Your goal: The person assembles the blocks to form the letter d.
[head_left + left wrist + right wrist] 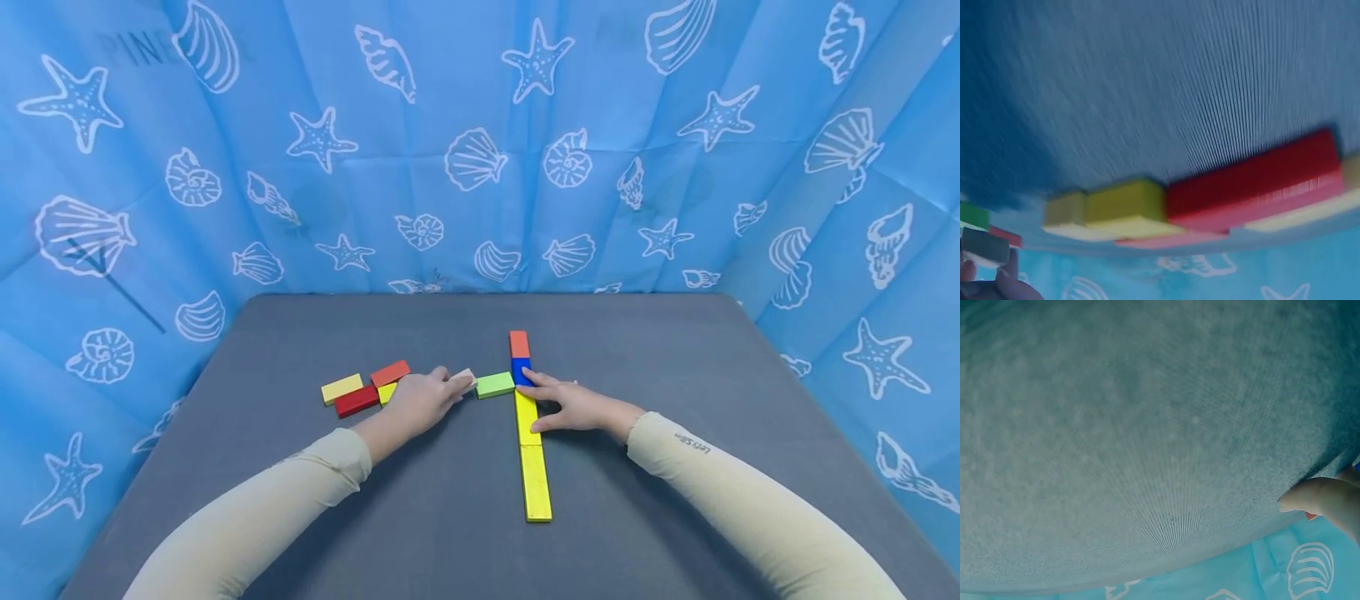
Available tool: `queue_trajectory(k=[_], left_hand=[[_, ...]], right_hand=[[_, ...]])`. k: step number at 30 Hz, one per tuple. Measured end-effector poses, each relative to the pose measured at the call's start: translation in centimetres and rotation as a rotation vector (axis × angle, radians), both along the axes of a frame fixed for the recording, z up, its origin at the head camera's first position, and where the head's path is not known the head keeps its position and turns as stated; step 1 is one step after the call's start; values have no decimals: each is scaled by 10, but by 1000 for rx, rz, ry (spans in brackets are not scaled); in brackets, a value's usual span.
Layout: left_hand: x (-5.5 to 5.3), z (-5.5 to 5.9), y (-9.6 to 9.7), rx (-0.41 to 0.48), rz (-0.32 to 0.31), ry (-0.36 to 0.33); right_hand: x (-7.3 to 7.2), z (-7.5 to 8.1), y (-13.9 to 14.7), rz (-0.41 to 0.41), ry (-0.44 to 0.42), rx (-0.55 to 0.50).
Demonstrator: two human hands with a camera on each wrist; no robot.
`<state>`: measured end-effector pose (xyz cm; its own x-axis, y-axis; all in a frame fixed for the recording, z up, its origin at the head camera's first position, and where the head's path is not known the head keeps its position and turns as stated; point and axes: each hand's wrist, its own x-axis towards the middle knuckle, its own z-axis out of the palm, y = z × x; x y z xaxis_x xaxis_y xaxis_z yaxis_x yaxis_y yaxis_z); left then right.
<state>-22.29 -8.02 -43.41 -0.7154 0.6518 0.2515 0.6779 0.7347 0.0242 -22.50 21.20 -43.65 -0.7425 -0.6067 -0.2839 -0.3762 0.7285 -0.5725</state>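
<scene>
My left hand (pixel 424 403) pinches a pale cream block (pixel 465 380) close to the left end of a light green block (pixel 495 385). In the left wrist view, that pinched block looks grey beside the fingertips. The green block's right end meets a column of blocks laid end to end: orange (pixel 518 343), blue (pixel 521 372) and two yellow blocks, one (pixel 527 417) above the other (pixel 536 483). Fingers spread, my right hand (pixel 576 406) rests its fingertips against the blue and upper yellow blocks. The right wrist view catches only part of it at the edge.
Left of my left hand lie a pale yellow block (pixel 341 388), a red block (pixel 357 402), an orange-red block (pixel 390 372) and a partly hidden yellow block (pixel 386 392). A grey cloth covers the table (pixel 675 350); a blue shell-print curtain (pixel 480 100) hangs behind.
</scene>
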Motion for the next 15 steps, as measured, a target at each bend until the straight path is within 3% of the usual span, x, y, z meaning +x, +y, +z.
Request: queue_trajectory(k=[7,15], left_hand=[[8,-7,-3,-148,52,-97],[6,-6,-3,-200,32,-124]], right_hand=[[0,1,-1,-11,-16,0],[1,2,-4,-32,-19,14]])
